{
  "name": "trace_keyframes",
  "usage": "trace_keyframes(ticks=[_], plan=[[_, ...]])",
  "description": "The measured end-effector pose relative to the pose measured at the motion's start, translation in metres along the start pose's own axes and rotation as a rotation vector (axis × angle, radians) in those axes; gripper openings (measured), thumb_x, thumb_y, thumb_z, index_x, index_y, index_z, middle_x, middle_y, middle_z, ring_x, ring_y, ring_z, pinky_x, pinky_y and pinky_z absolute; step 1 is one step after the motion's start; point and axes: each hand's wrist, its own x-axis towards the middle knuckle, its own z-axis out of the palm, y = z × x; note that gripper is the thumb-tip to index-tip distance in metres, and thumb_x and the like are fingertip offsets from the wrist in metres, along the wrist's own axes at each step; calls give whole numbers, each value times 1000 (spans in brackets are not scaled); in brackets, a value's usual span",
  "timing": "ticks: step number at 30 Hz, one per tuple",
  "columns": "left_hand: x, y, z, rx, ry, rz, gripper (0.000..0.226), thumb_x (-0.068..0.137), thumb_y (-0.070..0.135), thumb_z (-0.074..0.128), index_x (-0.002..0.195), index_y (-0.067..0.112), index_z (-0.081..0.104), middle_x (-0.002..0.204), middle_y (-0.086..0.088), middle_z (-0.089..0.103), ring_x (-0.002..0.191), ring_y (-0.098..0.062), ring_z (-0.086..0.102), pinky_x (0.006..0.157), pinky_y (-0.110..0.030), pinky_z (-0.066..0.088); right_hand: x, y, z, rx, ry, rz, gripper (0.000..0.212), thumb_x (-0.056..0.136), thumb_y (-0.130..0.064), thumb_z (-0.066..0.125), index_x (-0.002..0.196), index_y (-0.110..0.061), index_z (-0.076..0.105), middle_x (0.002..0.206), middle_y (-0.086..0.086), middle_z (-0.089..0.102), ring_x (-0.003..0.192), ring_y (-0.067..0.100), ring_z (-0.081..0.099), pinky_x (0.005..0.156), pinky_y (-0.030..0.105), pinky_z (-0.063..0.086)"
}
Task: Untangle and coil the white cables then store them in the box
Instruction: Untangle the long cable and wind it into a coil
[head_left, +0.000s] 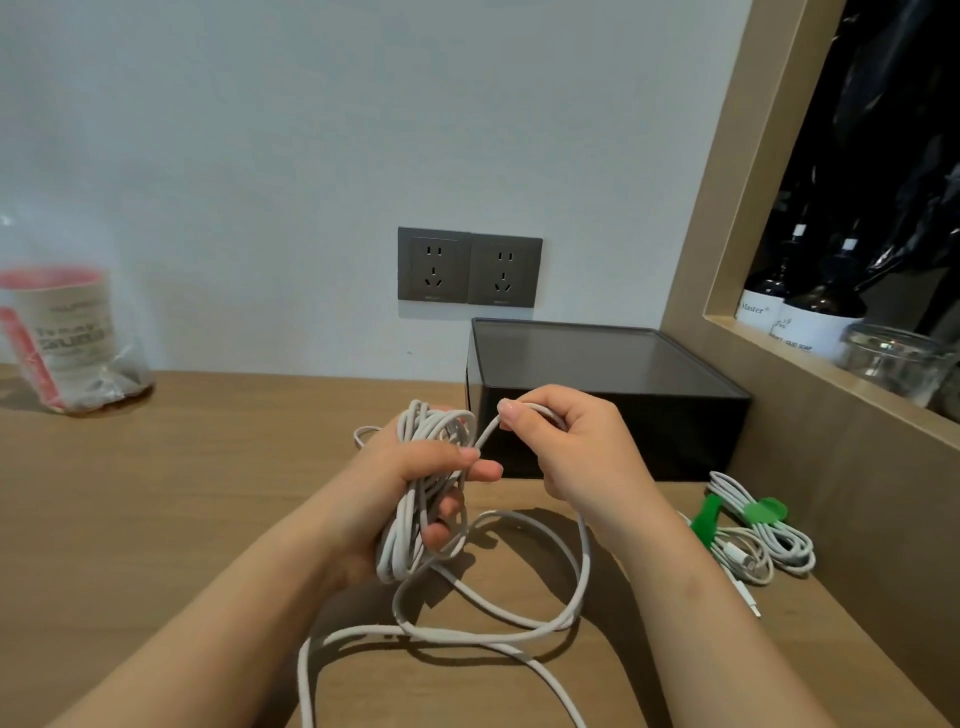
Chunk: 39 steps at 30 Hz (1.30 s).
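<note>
one white cable partly off frame

Two sockets — two bottles — one box

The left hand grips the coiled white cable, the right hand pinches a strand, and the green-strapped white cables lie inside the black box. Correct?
No. The head view shows the green-strapped white cables lying on the wooden table beside the black box, not inside. The left hand grips the coiled white cable; the right hand pinches a strand.
</note>
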Motion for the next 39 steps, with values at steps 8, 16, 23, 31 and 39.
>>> trace_keyframes(ticks=[8,16,23,31,39], plan=[[6,4,18,-53,20,-31,44,70,13,64,112,8,50,88,-18,71,39,-9,48,34,-17,41,4,0,-13,33,58,57,20,93,-32,52,79,-20,62,53,-11,46,52,4,41,50,19,31],[19,1,14,-36,72,-19,41,67,17,62,101,-6,61,49,-5,50,36,-7,43,32,-14,37,2,6,-36,162,-167,149,24,96,-19,47,80,-11,63,53,-1,41,40,6,30,38,18,25],[12,2,12,-26,-25,-27,23,63,15,69,79,-2,70,61,-9,49,38,-8,41,32,-15,36,1,7,-30,83,-258,181,24,94,-25,50,78,-16,66,49,-4,40,44,9,30,40,18,26],[10,3,-3,93,-78,-96,53,66,15,70,115,9,51,79,-15,68,39,-10,47,34,-18,41,-2,8,-12,91,-173,104,21,94,-29,50,81,-24,66,50,-9,44,41,4,34,40,18,30],[0,7,4,493,-23,170,34,88,5,57,115,23,49,69,-5,67,49,-12,54,48,-25,46,-4,7,-6,-5,-111,17,17,94,-31,49,82,-31,61,47,-21,52,43,-8,48,40,7,33]])
